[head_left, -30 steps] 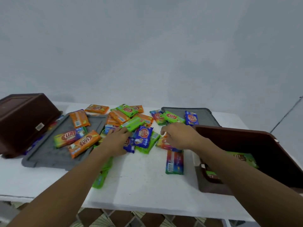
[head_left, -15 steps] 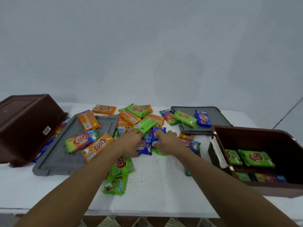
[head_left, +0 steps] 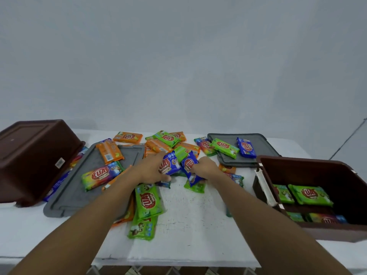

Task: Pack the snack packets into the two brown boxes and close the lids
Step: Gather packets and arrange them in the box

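**A:** Where are your hands now?

**B:** Both are at the centre of the frame, inside the pile of snack packets [head_left: 158, 144]. Your left hand [head_left: 152, 170] grips a blue packet [head_left: 168, 165], with the fingers over its far edge and the thumb on the near side. Your right hand [head_left: 206, 168] is curled round a second blue packet [head_left: 188, 165], which stands tilted. The two blue packets touch each other, and a green packet [head_left: 181, 153] lies just behind them.

**A:** And the two boxes?

**B:** The open brown box [head_left: 317, 171] stands at the right edge of the frame on the white table [head_left: 188, 225]. Inside it you see green packets [head_left: 309, 195] on top and more packets below them. The tipped brown box [head_left: 33, 155] is at the left edge, with its bottom turned up towards you.

**A:** The lids?

**B:** The left grey lid [head_left: 71, 195] lies beside the tipped box and carries an orange packet [head_left: 110, 152] and a many-coloured packet [head_left: 101, 174]. The right grey lid [head_left: 262, 143] lies behind the open box. It carries one green and one blue packet. Two more green packets [head_left: 149, 201] lie overlapped in the lower centre, near your left forearm.
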Motion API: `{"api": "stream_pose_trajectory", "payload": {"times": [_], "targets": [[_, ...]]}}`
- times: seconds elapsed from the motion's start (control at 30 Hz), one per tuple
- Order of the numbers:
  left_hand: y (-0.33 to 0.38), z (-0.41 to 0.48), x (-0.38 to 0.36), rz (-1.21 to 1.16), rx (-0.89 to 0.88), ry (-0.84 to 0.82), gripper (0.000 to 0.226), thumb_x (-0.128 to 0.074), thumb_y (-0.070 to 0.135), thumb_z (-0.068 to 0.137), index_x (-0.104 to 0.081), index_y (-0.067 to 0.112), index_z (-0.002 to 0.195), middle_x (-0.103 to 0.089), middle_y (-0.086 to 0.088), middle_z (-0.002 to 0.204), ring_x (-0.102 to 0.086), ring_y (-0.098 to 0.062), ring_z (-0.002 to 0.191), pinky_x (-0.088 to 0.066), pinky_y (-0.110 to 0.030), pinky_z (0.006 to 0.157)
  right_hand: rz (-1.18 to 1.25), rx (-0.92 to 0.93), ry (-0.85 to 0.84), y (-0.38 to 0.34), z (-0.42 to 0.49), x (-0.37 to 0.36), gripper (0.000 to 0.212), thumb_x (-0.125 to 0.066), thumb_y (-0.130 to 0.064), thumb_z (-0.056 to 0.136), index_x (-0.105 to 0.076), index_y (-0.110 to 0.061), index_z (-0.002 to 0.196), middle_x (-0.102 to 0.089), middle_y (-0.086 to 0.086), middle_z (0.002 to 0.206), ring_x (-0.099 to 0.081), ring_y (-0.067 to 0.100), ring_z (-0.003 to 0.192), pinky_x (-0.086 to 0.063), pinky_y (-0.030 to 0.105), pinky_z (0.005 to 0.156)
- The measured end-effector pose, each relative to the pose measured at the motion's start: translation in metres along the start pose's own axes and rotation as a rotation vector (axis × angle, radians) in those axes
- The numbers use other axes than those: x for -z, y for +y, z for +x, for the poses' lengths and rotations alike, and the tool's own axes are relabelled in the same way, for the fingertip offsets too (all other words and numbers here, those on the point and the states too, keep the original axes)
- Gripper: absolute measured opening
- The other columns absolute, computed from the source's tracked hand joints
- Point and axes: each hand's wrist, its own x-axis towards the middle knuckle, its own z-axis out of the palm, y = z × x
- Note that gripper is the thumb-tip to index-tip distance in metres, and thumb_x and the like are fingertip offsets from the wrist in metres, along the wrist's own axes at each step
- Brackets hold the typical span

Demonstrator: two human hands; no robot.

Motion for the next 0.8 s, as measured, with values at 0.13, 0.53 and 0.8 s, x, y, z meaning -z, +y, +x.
{"api": "stream_pose_trajectory", "payload": {"times": [0.13, 0.53, 0.8], "targets": [[0.017, 0.006, 0.012, -0.131, -0.026, -0.007, 0.045, -0.055, 0.033, 0.097, -0.042, 0.012, 0.135, -0.06, -0.008, 0.123, -0.059, -0.015, 0.097, -0.051, -0.026, 0.073, -0.057, 0.108, -0.032, -0.003, -0.015, 0.053, 0.017, -0.058, -0.01, 0.09, -0.057, 0.003, 0.102, -0.066, 0.026, 0.099, -0.055, 0.022, 0.07, -0.046, 0.033, 0.061], [0.177, 0.031, 0.028, -0.161, -0.166, 0.056, 0.03, -0.047, 0.044, 0.09, -0.042, 0.029, 0.116, -0.066, -0.009, 0.102, -0.064, -0.024, 0.081, -0.051, -0.041, 0.073, -0.036, 0.224, -0.056, 0.097, -0.081, 0.234, 0.025, -0.069, -0.023, 0.085, -0.063, -0.019, 0.108, -0.071, 0.009, 0.106, -0.067, 0.023, 0.091, -0.052, 0.038, 0.08], [0.306, 0.051, -0.005, 0.071, -0.293, 0.018, 0.069, -0.08, 0.042, 0.074, -0.03, 0.024, 0.118, -0.058, 0.0, 0.104, -0.062, -0.013, 0.078, -0.051, -0.03, 0.063, -0.603, 0.301, 0.001, 0.2, -0.082, 0.289, 0.066, -0.086, -0.039, 0.062, -0.044, -0.031, 0.112, -0.062, -0.003, 0.108, -0.061, 0.014, 0.088, -0.054, 0.032, 0.076]]}}
